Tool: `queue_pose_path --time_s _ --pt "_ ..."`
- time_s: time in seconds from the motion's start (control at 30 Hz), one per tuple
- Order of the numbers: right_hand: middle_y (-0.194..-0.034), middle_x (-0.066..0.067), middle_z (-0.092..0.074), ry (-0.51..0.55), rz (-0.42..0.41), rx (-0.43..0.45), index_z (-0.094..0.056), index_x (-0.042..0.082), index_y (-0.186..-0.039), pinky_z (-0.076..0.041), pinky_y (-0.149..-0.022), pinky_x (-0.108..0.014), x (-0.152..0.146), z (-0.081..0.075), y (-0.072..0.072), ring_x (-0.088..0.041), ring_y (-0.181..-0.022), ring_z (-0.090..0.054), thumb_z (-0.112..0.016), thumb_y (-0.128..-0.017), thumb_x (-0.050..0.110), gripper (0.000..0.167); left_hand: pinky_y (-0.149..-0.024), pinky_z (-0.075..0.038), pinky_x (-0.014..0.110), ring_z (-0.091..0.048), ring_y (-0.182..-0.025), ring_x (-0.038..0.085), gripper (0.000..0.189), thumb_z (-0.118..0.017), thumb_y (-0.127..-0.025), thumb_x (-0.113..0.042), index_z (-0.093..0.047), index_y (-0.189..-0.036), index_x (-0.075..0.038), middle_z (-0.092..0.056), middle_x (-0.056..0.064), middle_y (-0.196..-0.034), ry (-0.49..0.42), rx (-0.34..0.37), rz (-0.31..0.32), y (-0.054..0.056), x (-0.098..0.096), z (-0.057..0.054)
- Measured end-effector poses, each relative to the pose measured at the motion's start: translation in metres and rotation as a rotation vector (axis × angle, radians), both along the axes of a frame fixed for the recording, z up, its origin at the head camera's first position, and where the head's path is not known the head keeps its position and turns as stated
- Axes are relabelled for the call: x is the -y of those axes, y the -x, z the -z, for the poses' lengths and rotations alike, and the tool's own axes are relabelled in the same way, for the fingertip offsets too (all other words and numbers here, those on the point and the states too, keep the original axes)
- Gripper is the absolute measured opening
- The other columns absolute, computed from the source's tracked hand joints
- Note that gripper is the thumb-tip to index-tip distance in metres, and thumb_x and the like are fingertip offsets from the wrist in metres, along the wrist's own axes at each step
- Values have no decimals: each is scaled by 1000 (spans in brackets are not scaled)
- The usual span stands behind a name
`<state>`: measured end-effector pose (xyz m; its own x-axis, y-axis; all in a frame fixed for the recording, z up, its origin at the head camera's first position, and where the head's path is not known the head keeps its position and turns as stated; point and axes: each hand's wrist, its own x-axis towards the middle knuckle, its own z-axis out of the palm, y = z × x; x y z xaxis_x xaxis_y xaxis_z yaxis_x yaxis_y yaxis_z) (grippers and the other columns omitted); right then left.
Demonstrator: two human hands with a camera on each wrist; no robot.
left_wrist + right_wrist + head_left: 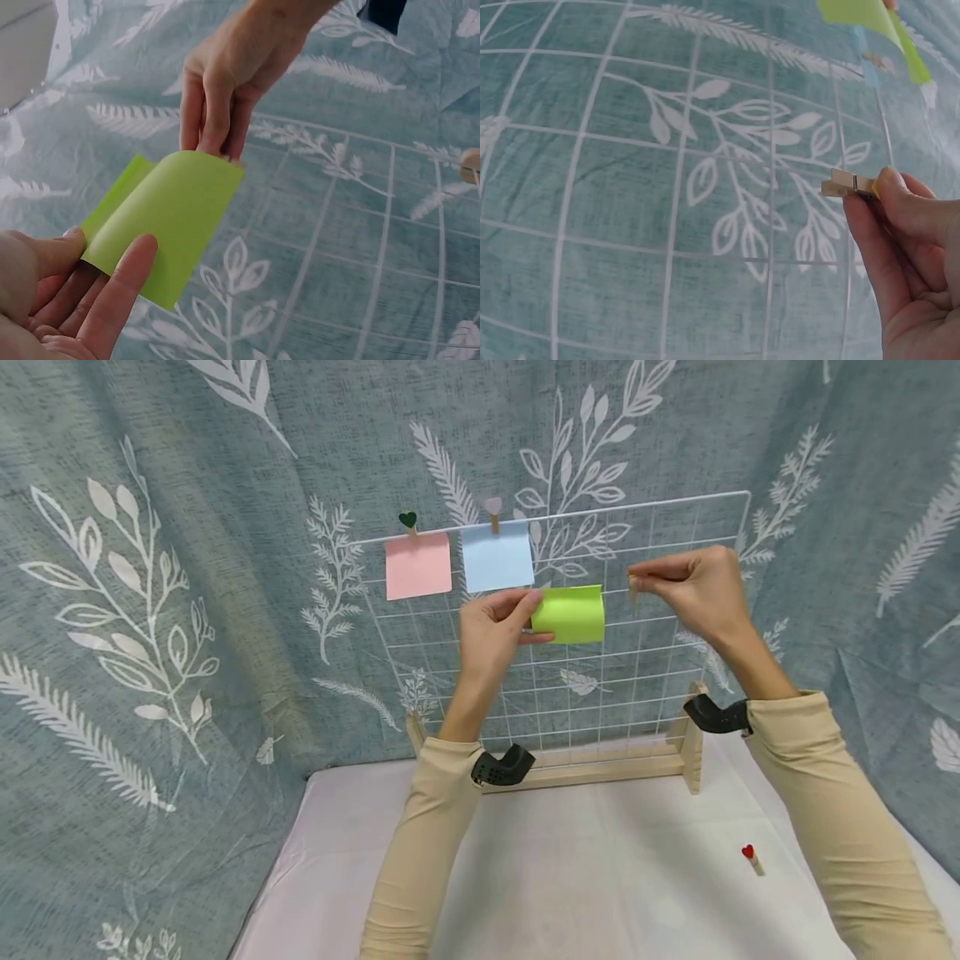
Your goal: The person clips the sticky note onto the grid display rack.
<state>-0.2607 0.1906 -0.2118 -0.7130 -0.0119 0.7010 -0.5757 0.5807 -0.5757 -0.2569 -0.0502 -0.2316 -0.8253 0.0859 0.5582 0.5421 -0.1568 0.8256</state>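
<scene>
My left hand (491, 631) pinches a lime-green paper note (572, 615) by its left side, in front of the white wire grid. In the left wrist view the note (169, 225) bows in a curve between thumb and fingers. To the right of it, my right hand (705, 589) pinches a small wooden clothespin (851, 184) between thumb and fingers, its tips pointing away from the hand. A bit of yellow shows at the clothespin's held end. Paper and clothespin are apart in the head view.
The wire grid (652, 504) stands in a wooden base (600, 770). A pink note (417, 568) and a blue note (498, 560) hang from its top bar by heart clothespins. Another clothespin with a red heart (753, 858) lies on the white table (570, 868). A patterned curtain hangs behind.
</scene>
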Motion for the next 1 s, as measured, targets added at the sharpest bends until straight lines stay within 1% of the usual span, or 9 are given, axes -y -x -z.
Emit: queue_pose_path --time_s 0.1,0.23,0.3,0.43,0.5,0.67,0.73,0.87,1.0 --pt "-97 -19 -72 13 -6 10 -77 -1 -98 -54 -70 -5 2 -6 2 16 -72 -62 -76 -87 9 15 -63 -65 36 -72 -79 26 22 -66 -94 -5 -69 -106 13 -70 26 -101 22 -42 -25 1 -8 -11" --pt "-96 -21 -71 41 -22 1 -76 -3 -97 -55 -70 -6 5 -12 4 15 -71 -63 -77 -85 6 15 -59 -64 33 -72 -80 27 20 -67 -93 -5 -71 -103 12 -71 25 -98 50 -106 -81 3 -18 -25" --pt "-95 -22 -71 54 -16 -17 -76 -5 -96 -55 -70 -7 5 -16 4 16 -70 -62 -77 -85 5 15 -58 -64 33 -72 -79 27 19 -67 -93 -5 -71 -101 12 -72 24 -96 48 -115 -90 5 -23 -31" --pt "-94 -22 -71 74 16 -56 -76 -5 -96 -55 -70 -6 6 -27 5 17 -69 -61 -77 -84 5 15 -57 -64 32 -73 -77 27 18 -68 -93 -4 -71 -100 12 -72 24 -95 42 -97 -87 11 -32 -39" --pt "-94 -18 -72 107 16 -49 -76 -4 -97 -56 -70 -7 6 -34 5 15 -70 -63 -78 -84 7 17 -57 -64 32 -73 -76 26 19 -68 -93 -5 -71 -100 12 -72 23 -96 41 -76 -100 13 -35 -41" --pt "-92 -5 -74 201 -1 -7 -76 -1 -98 -58 -73 -11 8 -53 12 8 -71 -67 -81 -82 11 21 -57 -64 32 -73 -78 28 20 -68 -93 -6 -71 -103 11 -72 22 -98 -2 -19 -126 22 -37 -42" --pt "-91 -1 -75 217 -7 6 -77 0 -98 -58 -75 -12 9 -62 16 6 -71 -67 -81 -82 11 20 -57 -64 32 -73 -78 29 21 -68 -93 -6 -71 -104 11 -71 23 -98 -15 6 -127 26 -36 -43" --pt "-93 -4 -75 222 -37 13 -76 -1 -98 -59 -78 -15 13 -76 24 5 -71 -68 -81 -82 10 20 -56 -64 32 -73 -77 29 22 -67 -93 -6 -70 -104 12 -71 24 -98 -24 43 -130 33 -36 -45" --pt "-98 -12 -73 236 -95 19 -75 -4 -99 -60 -79 -18 22 -86 33 2 -72 -70 -78 -83 5 19 -55 -63 32 -73 -75 27 22 -68 -93 -7 -71 -104 12 -71 23 -96 -32 64 -137 36 -36 -45"
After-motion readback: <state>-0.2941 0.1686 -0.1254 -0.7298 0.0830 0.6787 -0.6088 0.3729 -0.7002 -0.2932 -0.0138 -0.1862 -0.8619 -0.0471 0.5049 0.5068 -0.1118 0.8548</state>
